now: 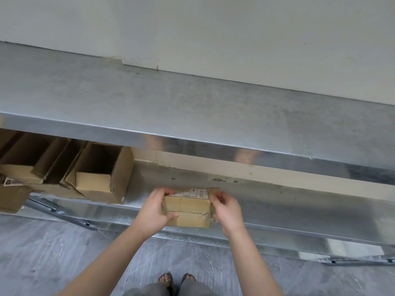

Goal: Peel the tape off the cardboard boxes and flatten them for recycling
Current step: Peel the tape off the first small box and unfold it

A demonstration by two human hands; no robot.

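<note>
A small brown cardboard box (188,210) with a white shipping label on top sits at the front of the lower metal shelf (299,201). Clear tape runs along its front seam and wraps its right end. My left hand (155,212) grips the box's left end, fingers over the top and thumb on the front face. My right hand (227,210) is at the right end, its fingers curled and pinching the tape or a flap there; the exact contact is partly hidden.
Several opened cardboard boxes (100,174) stand on the lower shelf at the left. A steel tabletop (171,107) overhangs the shelf, against a white wall. Grey floor lies below, with my sandalled feet (176,279) at the bottom.
</note>
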